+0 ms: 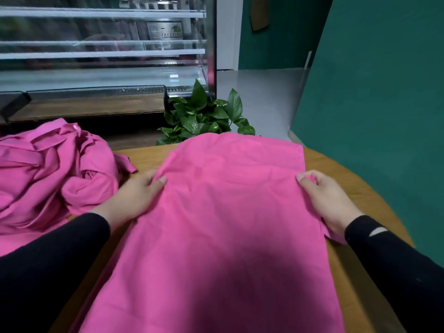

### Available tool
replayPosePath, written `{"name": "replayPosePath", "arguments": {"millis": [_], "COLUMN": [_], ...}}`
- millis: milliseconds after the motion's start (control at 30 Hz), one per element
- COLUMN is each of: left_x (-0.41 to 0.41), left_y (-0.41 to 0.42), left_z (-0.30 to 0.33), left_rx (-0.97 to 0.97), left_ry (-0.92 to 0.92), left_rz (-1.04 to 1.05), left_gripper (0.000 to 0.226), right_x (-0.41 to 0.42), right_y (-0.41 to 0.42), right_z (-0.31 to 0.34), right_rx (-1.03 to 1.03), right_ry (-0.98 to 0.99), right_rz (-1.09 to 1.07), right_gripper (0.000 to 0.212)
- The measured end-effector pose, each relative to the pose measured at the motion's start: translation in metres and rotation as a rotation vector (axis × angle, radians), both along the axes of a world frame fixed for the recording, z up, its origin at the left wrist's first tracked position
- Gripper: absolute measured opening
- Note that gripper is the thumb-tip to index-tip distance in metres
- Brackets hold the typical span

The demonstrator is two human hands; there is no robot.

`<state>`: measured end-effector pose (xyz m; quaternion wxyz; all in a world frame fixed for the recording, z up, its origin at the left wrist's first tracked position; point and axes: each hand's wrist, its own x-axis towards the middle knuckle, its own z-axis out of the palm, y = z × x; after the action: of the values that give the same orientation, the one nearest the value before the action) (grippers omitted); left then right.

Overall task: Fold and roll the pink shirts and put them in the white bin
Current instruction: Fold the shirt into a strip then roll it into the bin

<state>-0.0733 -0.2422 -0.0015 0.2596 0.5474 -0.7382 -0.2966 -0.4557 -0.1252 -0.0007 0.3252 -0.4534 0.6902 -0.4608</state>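
Wooden table (355, 179): one spread pink shirt (223, 224), one heap (48, 169), two gripping hands.

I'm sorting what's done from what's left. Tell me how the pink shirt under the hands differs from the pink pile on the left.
The spread shirt lies flat and smooth on the wooden table; the pink pile is crumpled and heaped. The left hand and right hand each grip a side edge of the spread shirt; nothing touches the pile. Both are the same bright pink fabric.
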Motion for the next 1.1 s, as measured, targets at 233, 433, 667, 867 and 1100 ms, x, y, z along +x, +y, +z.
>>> {"name": "replayPosePath", "arguments": {"millis": [233,433,667,867,1100], "left_x": [0.006,0.025,0.043,0.059,0.042], "left_y": [0.032,0.080,0.136,0.185,0.123], "left_z": [-0.040,-0.042,-0.045,-0.041,0.051], "left_rx": [-0.245,-0.348,-0.407,-0.260,-0.224], "left_ry": [-0.263,-0.310,-0.324,-0.334,0.078], "left_rz": [0.028,0.029,0.032,0.103,0.057], "left_gripper": [0.022,0.022,0.025,0.023,0.018], "right_x": [0.017,0.024,0.034,0.039,0.029], "right_y": [0.007,0.018,0.047,0.092,0.095], "right_z": [-0.017,-0.015,-0.016,-0.005,0.048], "right_rx": [-0.035,-0.012,0.008,0.075,-0.098], "right_ry": [0.351,0.362,0.353,0.319,0.266], "right_rz": [-0.053,0.009,0.066,0.216,0.051], "right_gripper": [0.026,0.026,0.022,0.027,0.022]}}
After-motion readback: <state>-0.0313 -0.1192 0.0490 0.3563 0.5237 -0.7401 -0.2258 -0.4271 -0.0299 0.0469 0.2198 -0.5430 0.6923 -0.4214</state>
